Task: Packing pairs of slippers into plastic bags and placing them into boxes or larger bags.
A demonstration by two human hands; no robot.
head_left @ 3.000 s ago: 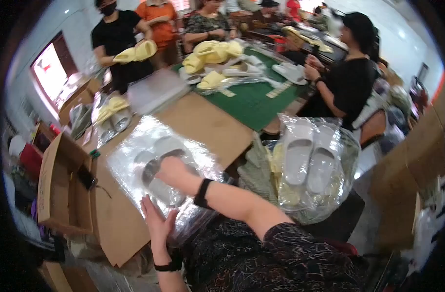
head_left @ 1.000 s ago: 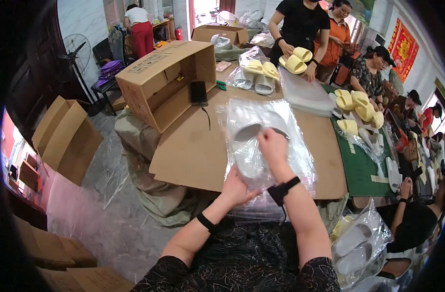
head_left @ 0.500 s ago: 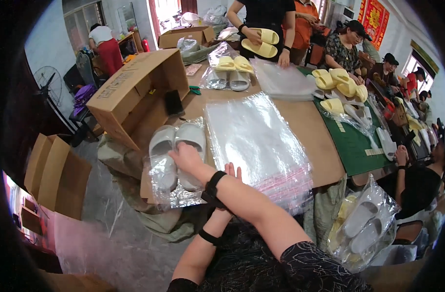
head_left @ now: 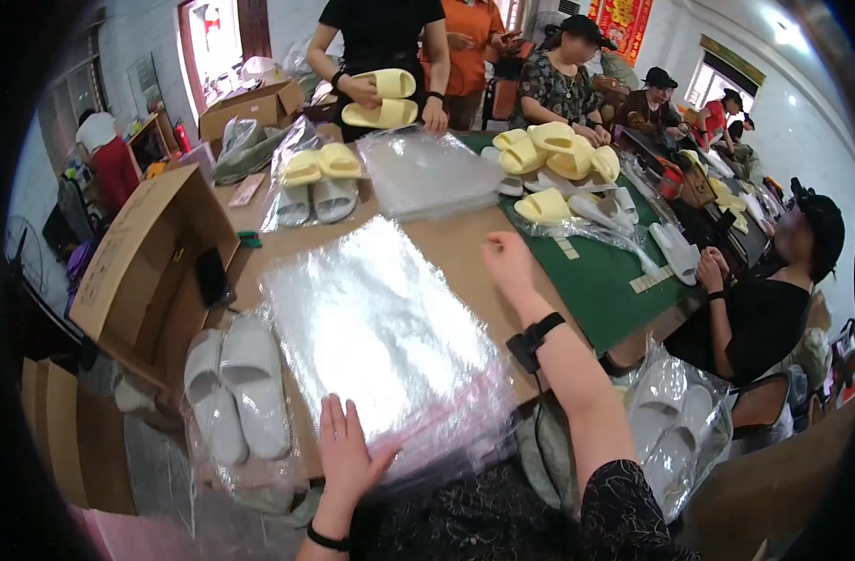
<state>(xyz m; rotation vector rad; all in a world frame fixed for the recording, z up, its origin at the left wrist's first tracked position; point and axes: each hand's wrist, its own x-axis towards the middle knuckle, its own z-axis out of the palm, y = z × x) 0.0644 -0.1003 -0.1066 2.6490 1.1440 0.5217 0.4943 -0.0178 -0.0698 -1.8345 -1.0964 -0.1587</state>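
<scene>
Resting with fingers extended, the left hand (head_left: 346, 458) touches the flat stack of clear, shiny plastic bags (head_left: 371, 318); the right hand (head_left: 508, 265) is curled inward, no item visible. Done: one grey moulded slipper pair (head_left: 256, 402), bagged, left of the stack. Outstanding: stacked bags, apparently unfilled.

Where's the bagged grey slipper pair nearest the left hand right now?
In the head view, the grey slippers lie at lower left, left of the left hand and the clear bags, near the cardboard box.
</scene>
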